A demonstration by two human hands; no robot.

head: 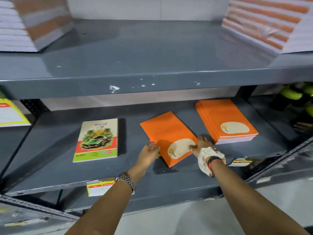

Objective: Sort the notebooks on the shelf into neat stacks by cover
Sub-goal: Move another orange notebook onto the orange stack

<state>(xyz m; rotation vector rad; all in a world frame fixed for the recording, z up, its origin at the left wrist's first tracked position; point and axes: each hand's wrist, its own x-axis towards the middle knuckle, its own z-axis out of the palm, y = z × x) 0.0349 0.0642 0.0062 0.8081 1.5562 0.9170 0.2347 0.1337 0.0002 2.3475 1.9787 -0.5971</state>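
Note:
An orange notebook (166, 133) with a cream oval label lies skewed in the middle of the grey shelf (59, 163). A green corner of another notebook peeks out under its left edge. My left hand (149, 152) grips that left edge. My right hand (202, 143) holds the right edge, thumb pressed on the label. To the right sits a neat stack of orange notebooks (226, 120). To the left lies a "Travel" notebook (97, 140) with a green car on its cover.
The upper shelf (135, 56) overhangs, with wrapped notebook bundles at its left (25, 22) and right (271, 19). Yellow price tags (100, 186) hang on the shelf's front edge. Green and black items (298, 100) fill the bay to the right.

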